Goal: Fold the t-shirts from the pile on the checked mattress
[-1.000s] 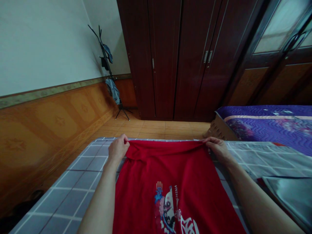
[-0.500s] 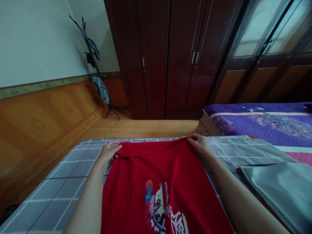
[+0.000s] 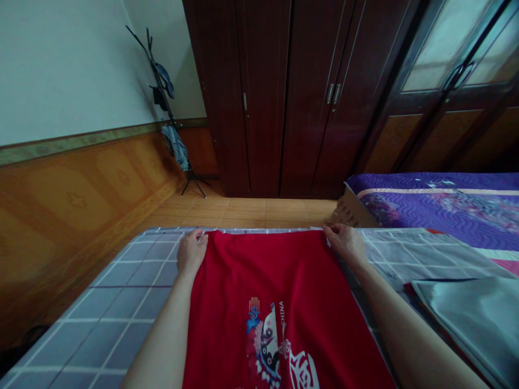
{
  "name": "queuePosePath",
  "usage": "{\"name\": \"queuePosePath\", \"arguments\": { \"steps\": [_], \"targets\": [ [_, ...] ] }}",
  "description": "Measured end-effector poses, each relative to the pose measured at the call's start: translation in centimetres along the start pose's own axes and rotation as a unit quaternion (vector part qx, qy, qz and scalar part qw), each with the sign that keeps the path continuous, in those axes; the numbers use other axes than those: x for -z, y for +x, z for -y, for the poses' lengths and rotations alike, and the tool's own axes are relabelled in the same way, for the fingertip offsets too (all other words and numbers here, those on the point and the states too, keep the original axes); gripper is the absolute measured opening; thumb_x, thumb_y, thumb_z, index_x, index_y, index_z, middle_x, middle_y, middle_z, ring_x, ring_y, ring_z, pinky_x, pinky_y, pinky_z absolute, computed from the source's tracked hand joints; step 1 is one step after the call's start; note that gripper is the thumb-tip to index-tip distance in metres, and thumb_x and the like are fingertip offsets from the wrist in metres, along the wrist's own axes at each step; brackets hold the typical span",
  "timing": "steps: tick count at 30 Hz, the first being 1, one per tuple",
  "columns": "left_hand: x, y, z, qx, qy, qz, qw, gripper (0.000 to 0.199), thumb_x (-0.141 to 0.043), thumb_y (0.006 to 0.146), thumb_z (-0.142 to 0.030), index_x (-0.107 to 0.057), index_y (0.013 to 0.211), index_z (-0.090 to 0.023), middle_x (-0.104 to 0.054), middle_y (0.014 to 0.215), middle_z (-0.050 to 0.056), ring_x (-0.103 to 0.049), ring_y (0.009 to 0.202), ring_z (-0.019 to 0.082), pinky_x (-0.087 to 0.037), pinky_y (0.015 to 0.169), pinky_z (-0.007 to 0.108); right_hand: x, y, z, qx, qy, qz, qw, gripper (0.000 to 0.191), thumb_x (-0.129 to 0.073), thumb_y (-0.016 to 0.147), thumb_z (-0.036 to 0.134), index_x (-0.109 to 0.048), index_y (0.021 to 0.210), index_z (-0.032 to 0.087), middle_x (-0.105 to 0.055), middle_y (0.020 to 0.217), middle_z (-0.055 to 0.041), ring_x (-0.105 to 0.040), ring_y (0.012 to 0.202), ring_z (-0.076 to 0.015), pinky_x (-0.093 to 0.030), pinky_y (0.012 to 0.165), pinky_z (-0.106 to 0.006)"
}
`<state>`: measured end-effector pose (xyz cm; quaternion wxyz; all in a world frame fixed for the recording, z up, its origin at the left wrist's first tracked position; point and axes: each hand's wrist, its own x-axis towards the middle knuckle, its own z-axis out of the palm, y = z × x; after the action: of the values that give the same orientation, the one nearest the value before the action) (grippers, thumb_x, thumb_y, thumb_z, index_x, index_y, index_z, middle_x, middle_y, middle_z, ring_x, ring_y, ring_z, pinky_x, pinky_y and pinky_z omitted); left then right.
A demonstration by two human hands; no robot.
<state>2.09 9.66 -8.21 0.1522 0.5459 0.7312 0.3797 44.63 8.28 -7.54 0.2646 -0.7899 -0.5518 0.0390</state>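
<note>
A red printed cotton shirt (image 3: 225,302) is laid flat on a grey-checked bedcover (image 3: 125,319), its far edge lying straight. One left hand (image 3: 192,252) and one right hand (image 3: 345,243) are placed at its two far corners; whether either grip is clenched on the cloth cannot be told. One folded pale-grey cloth (image 3: 470,324) lies to the right.

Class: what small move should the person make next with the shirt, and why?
Probably smooth the red printed shirt toward the body: the left hand and right hand rest on its far edge, lying straight across the checked bedspread.
</note>
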Motion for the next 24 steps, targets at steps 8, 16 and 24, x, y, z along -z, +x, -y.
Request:
{"name": "queuePosePath", "arguments": {
  "steps": [8, 16, 24],
  "targets": [
    [0.4, -0.7, -0.8, -0.035, 0.162, 0.03, 0.986, 0.012, -0.061, 0.073, -0.032, -0.069, 0.07, -0.023, -0.071, 0.089, 0.008, -0.063, 0.09, 0.028, -0.042, 0.072, 0.031, -0.4, 0.5, -0.3, 0.023, -0.015, 0.051, 0.998, 0.025, -0.061, 0.071, 0.046, -0.072, 0.062, 0.025, -0.066, 0.06, -0.0086, -0.063, 0.061, -0.0257, -0.034, 0.05, -0.03],
    [1.9, 0.4, 0.9, 0.04, 0.212, -0.033, 0.976, 0.028, -0.041, 0.087, -0.031, -0.066, 0.091, -0.019, -0.07, 0.091, 0.013, -0.064, 0.086, 0.029, -0.042, 0.066, 0.032, -0.1, 0.5, 0.1, -0.01, 0.006, 0.046, 0.999, 0.026, -0.055, 0.079, 0.041, -0.071, 0.075, 0.021, -0.068, 0.071, -0.0098, -0.064, 0.068, -0.0243, -0.036, 0.051, -0.03],
    [1.7, 0.7, 1.6, 0.021, 0.207, 0.024, 0.978, 0.027, -0.045, 0.086, -0.04, -0.065, 0.09, -0.022, -0.071, 0.089, 0.01, -0.065, 0.084, 0.029, -0.042, 0.063, 0.03, 1.2, 0.7, -0.2, -0.049, 0.062, 0.234, 0.969, 0.029, -0.053, 0.092, 0.038, -0.061, 0.08, 0.013, -0.059, 0.063, 0.0035, -0.051, 0.047, -0.0067, -0.044, 0.048, -0.021]
  ]
}}
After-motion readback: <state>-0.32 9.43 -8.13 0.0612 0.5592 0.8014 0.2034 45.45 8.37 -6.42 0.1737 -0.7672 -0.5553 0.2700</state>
